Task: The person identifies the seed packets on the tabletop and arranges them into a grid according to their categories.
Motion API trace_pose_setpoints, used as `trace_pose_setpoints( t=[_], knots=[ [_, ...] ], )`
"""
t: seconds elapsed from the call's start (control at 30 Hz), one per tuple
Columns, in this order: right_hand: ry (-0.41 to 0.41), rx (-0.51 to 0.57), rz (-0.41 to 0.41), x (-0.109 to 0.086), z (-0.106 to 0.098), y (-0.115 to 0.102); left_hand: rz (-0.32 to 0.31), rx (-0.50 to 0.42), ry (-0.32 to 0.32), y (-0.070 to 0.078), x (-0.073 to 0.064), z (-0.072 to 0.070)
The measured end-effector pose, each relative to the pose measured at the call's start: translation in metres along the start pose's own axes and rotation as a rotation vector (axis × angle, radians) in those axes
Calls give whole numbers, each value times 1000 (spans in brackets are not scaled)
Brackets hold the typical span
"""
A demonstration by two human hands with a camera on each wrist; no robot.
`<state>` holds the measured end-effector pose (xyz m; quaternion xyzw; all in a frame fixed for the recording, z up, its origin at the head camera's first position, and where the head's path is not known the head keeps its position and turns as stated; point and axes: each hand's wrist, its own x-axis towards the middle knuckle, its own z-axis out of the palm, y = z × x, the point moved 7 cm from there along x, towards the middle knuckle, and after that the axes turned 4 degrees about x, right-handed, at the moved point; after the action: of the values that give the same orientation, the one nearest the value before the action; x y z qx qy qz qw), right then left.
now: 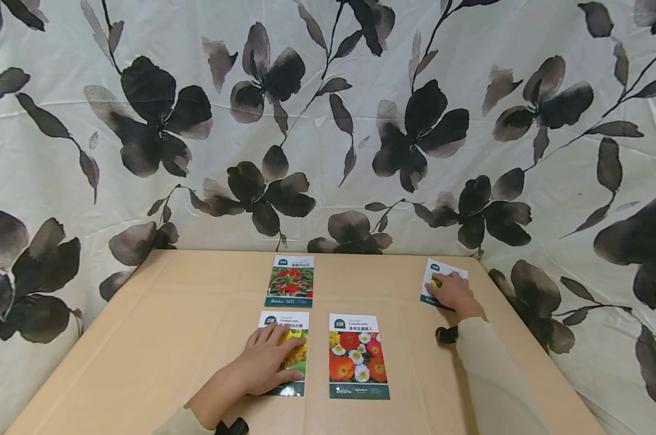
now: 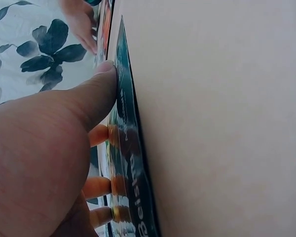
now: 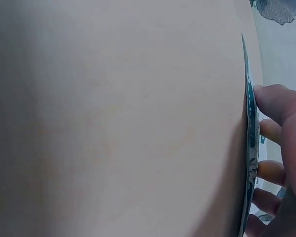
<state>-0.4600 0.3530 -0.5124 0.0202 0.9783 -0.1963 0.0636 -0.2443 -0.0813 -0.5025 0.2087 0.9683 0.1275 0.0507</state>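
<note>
My left hand rests with spread fingers on a yellow-flower seed packet that lies near the table's middle. In the left wrist view, the thumb and fingertips touch the face of that packet. At the far right, my right hand lies over another seed packet and hides most of its picture. The right wrist view shows the thumb and fingertips against this packet's face. Beside the left hand lies a packet with orange, red and white flowers. A red-flower packet lies just behind.
A light wood-coloured table bears all the packets. Behind it hangs a white cloth with dark flowers, which meets the table's back edge and continues down both sides.
</note>
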Motion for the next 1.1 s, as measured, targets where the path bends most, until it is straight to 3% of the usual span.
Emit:
trace_pose_setpoints(
  t=[1.1],
  knots=[
    [7,-8,-26,-16,5,-31,7,7,-11,-2,1,1]
  ],
)
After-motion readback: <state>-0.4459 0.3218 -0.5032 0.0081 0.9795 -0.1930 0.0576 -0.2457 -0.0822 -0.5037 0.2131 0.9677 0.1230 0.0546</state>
